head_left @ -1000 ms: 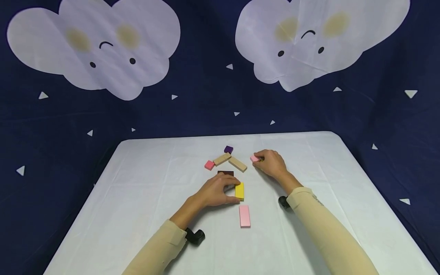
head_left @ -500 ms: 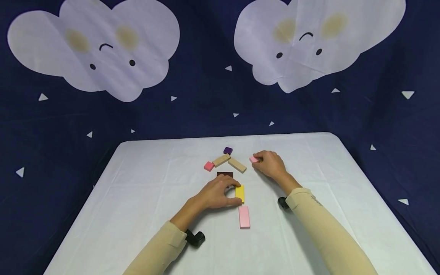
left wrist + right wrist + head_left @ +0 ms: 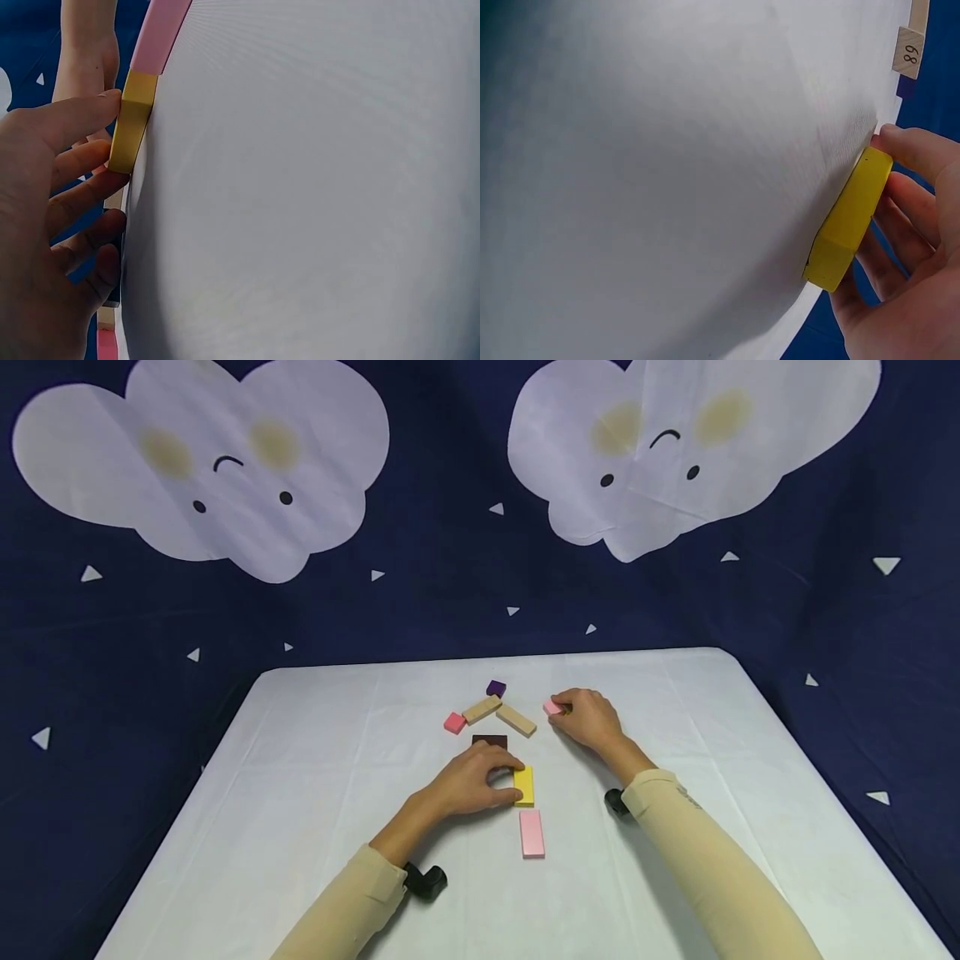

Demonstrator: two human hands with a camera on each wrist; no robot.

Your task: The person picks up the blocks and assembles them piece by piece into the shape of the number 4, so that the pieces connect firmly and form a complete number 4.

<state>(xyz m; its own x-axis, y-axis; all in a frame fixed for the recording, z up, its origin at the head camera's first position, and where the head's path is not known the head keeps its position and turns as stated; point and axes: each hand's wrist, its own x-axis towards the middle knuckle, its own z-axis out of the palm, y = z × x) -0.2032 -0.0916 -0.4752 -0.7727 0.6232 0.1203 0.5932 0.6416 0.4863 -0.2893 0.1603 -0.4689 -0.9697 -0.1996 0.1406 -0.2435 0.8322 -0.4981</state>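
Observation:
My left hand [image 3: 470,779] pinches a yellow block [image 3: 526,787] by its ends, thumb at the near end; in the left wrist view the block [image 3: 135,124] appears end to end with a pink block [image 3: 160,36]. From above, a thin gap separates it from that pink block [image 3: 532,835]. My right hand [image 3: 590,720] has a small pink block [image 3: 551,707] between thumb and fingertips. Close up in the right wrist view, another yellow block [image 3: 851,217] lies between thumb and fingers, mostly hiding the pink one. A dark brown block [image 3: 490,741] is partly behind my left hand.
Beyond the hands, two plain wooden blocks, left [image 3: 482,711] and right [image 3: 516,721], meet in a roof shape. A purple block [image 3: 496,688] sits behind them, and a red block [image 3: 454,722] at their left end. All lie on a white-covered table [image 3: 337,760] before a dark blue cloth.
My left hand has slid the yellow block slightly toward the long pink block, narrowing the gap. The right hand stays nearly still with its blocks.

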